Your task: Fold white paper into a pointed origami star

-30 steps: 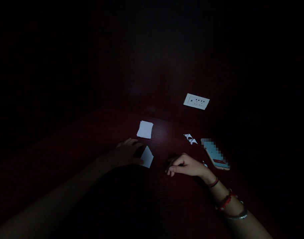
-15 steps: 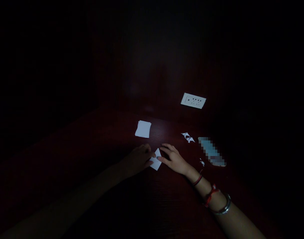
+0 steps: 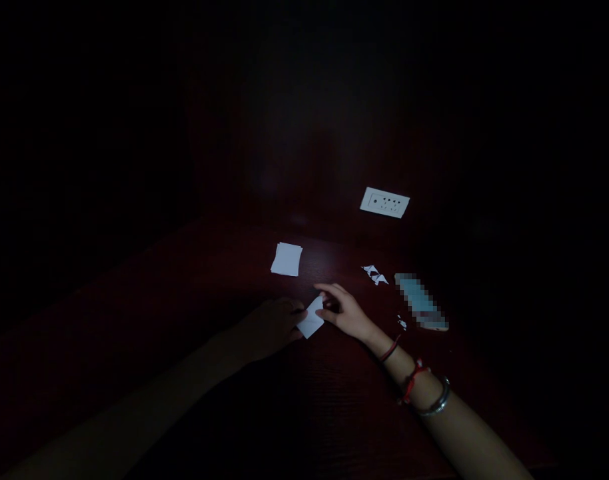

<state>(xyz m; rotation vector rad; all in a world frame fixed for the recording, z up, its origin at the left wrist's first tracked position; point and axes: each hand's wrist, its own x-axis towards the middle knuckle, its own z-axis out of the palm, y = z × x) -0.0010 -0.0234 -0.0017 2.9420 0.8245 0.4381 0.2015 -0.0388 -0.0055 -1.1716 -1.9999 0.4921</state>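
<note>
The scene is very dark. A small white piece of paper (image 3: 311, 319) lies on the dark red table (image 3: 194, 287) between my two hands. My left hand (image 3: 272, 325) rests on the table and presses the paper's left edge with its fingertips. My right hand (image 3: 343, 310) pinches the paper's upper right corner between thumb and fingers, the index finger stretched over it. Red thread bands and a metal bangle (image 3: 437, 405) sit on my right wrist.
A small stack of white paper squares (image 3: 287, 259) lies farther back. Small folded paper shapes (image 3: 375, 274) and a tiny paper scrap (image 3: 402, 323) lie to the right, beside a phone (image 3: 420, 302). A white wall socket plate (image 3: 384, 202) sits on the dark wall behind.
My right hand moved left from the bare table to the paper and took its right corner. My left hand shifted right with the paper, which now lifts slightly at the right edge.
</note>
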